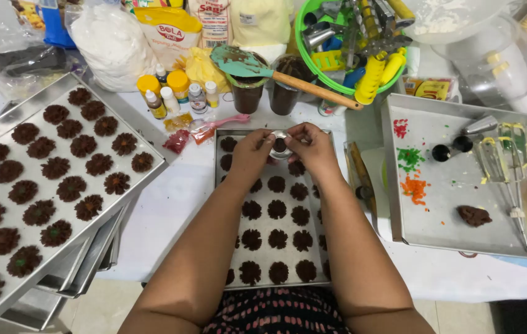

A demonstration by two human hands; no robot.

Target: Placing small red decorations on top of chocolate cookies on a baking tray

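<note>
Green basket — teal spatula alongside.

Bare forearms, sleeveless; dark skirt (pink-dotted pattern).

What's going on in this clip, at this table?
A person is shaping chocolate cookies. Both hands, the left hand and the right hand, hold a small metal cookie press over the far end of the middle baking tray, which already carries rows of dark flower-shaped cookies. A full tray sits to the left, and a tray with coloured sprinkles to the right.
</note>
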